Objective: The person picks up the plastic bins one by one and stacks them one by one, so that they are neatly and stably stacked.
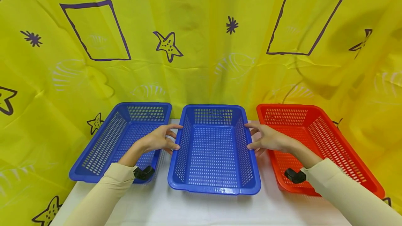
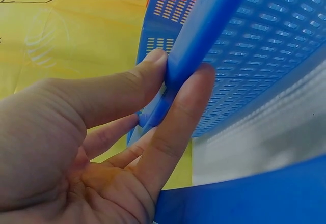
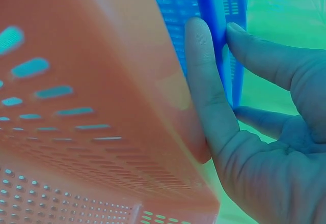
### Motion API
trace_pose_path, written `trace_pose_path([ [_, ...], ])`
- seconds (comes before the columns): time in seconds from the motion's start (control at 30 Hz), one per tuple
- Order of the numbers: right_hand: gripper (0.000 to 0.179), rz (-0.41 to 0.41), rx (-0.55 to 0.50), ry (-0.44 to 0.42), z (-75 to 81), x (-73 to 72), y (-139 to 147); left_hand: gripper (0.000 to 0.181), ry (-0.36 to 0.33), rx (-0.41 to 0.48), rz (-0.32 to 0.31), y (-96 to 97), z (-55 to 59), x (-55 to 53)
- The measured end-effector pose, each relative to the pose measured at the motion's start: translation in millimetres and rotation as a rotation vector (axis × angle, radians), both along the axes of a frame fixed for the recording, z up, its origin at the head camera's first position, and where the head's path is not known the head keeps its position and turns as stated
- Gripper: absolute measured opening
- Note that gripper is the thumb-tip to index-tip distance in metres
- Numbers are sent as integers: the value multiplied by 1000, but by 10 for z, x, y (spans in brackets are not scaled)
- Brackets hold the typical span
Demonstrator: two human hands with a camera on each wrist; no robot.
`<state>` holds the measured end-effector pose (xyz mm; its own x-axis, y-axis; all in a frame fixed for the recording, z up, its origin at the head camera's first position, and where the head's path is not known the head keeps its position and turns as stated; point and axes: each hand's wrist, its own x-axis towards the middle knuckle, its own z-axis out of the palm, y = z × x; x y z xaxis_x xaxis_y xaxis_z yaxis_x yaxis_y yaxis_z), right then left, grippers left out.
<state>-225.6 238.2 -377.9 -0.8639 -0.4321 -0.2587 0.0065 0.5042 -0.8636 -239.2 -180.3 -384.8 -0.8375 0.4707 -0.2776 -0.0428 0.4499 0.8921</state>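
Note:
A blue plastic basket (image 1: pixel 213 190) with slotted walls sits in the middle, its inside bare. My left hand (image 1: pixel 157 138) pinches its left rim; in the left wrist view the thumb (image 2: pixel 150 74) lies on one side of the rim and a finger (image 2: pixel 178 114) on the other. On the opposite side my right hand (image 1: pixel 269 138) grips the right rim between thumb and fingers. The right wrist view shows that thumb (image 3: pixel 260 51) and a long finger (image 3: pixel 201 56) at the blue rim (image 3: pixel 211 5), close beside the red basket's wall (image 3: pixel 117 71).
Another blue basket (image 1: pixel 108 145) stands at the left, partly under my left forearm. To the right a red basket (image 1: pixel 290 133) lies below my right forearm. All rest on a white-covered table (image 1: pixel 213 210). Behind hangs a yellow curtain (image 1: pixel 204 62) with purple stars and frames.

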Motion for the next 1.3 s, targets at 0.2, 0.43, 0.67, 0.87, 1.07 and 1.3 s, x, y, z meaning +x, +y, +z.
trace_pose_path([
  [0.2, 89, -9, 2, 0, 20, 14, -12, 79, 17, -6, -10, -2, 20, 9],
  [0.43, 89, -11, -12, -7, 10, 23, -23, 79, 30, -30, -12, 23, 45, 21],
  [0.67, 89, 5, -37, -14, 96, 38, -16, 78, 15, -9, 14, -2, 128, 55],
  [0.87, 89, 37, -76, -7, 252, 50, 29, 77, 38, 0, 3, -56, 273, 89],
  [1.07, 88, 48, -76, 6, 418, 97, 60, 75, 47, 36, -1, -99, 447, 135],
  [1.3, 90, 39, -75, 34, 603, 142, 111, 76, 77, 54, -15, -139, 661, 184],
])
